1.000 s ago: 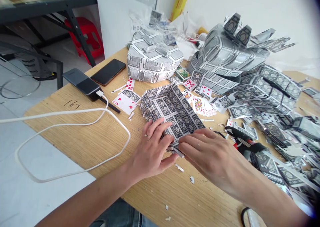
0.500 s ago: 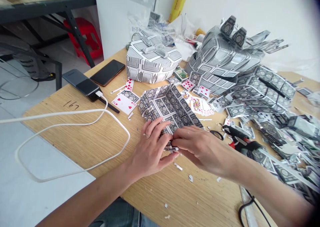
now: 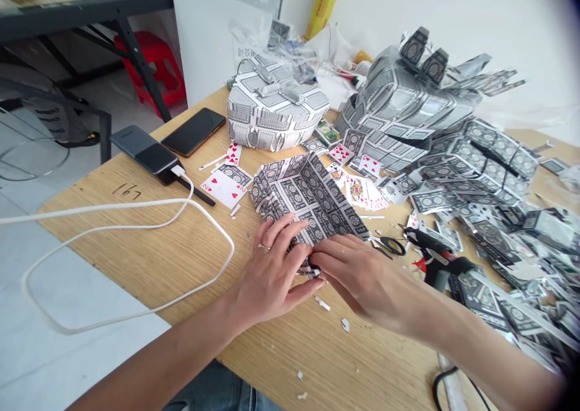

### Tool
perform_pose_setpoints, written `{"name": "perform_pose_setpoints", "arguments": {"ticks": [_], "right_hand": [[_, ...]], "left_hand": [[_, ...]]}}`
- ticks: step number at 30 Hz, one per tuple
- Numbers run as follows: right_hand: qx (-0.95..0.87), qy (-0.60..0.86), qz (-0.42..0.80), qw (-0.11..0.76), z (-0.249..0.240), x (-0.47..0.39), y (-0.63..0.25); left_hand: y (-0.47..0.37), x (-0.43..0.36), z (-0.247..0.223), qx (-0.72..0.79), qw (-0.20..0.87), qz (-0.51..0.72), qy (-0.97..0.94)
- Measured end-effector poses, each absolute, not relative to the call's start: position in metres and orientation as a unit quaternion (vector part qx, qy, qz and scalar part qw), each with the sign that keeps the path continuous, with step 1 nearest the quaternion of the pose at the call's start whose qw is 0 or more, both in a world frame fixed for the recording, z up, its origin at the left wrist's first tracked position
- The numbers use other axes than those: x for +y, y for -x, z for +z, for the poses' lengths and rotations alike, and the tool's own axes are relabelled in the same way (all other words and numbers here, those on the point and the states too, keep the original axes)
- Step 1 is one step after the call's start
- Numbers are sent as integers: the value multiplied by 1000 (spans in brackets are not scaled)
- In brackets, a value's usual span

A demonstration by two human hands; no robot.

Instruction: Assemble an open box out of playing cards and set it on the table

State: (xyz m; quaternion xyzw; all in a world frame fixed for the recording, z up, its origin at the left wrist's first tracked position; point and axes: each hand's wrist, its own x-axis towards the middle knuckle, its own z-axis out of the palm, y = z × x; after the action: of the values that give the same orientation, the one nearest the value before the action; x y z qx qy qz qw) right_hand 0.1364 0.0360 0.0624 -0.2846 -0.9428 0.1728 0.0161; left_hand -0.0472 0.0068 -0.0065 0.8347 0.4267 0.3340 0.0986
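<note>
An open-topped box made of playing cards [image 3: 312, 202], with black-and-white card backs showing, sits on the wooden table under both hands. My left hand [image 3: 276, 266], a ring on one finger, grips the near left wall of the box. At the near edge my right hand [image 3: 357, 272] pinches the wall, its fingertips inside and its thumb side hidden. To the right lie a pair of scissors [image 3: 392, 245] and a black glue gun [image 3: 430, 248]. Behind the box are loose playing cards [image 3: 360, 190].
A lidded card box [image 3: 276, 115] and larger card constructions [image 3: 403, 103] stand at the back. Heaped cards [image 3: 512, 248] cover the right side. On the left are a power bank [image 3: 145, 151], a phone [image 3: 194, 132] and a looping white cable [image 3: 136, 223]. Paper scraps lie near the front.
My right hand has shifted slightly down at the box's near edge, and more of the scissors shows. Both hands keep hold of the box.
</note>
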Motion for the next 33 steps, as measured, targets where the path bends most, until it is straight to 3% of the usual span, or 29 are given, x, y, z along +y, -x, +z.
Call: {"name": "perform_pose_setpoints", "arguments": {"ticks": [10,18,33], "right_hand": [[-941,270,169,111,58,24,-159],[-947,282,75,135,61,7,-163],[-952,288,33,96,67,1,-164]], "left_hand": [[46,5,-8,421,81,356,-830],[42,-3,-5,406,82,365,-834],[40,-8,-3,427,106,344,-830]]}}
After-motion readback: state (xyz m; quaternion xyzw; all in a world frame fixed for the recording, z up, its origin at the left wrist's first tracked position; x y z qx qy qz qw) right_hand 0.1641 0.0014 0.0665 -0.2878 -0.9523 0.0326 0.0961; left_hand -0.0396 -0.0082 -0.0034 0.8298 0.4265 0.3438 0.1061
